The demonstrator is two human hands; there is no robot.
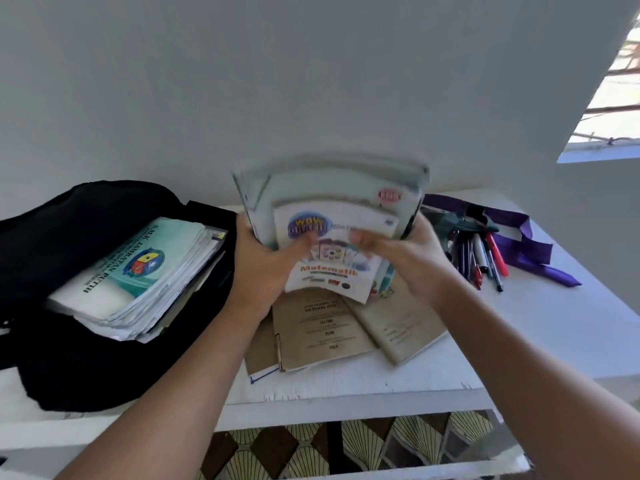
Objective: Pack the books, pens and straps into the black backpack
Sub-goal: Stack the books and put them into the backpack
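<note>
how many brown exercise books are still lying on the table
3 visible: one brown exercise book in the middle, one to its right, and one partly under the middle one at the left. The stack of books held above may hide more.

The workbook [332, 265] at the front of the held stack read "Matematik" in orange, with "wow" in a blue oval above. A booklet [138, 268] in the backpack [69, 237] read "S.M.K. JAMBATAN PUTIH". A brown exercise book [322, 334] showed "MOTO", "MISI", "VISI", upside down.
</note>
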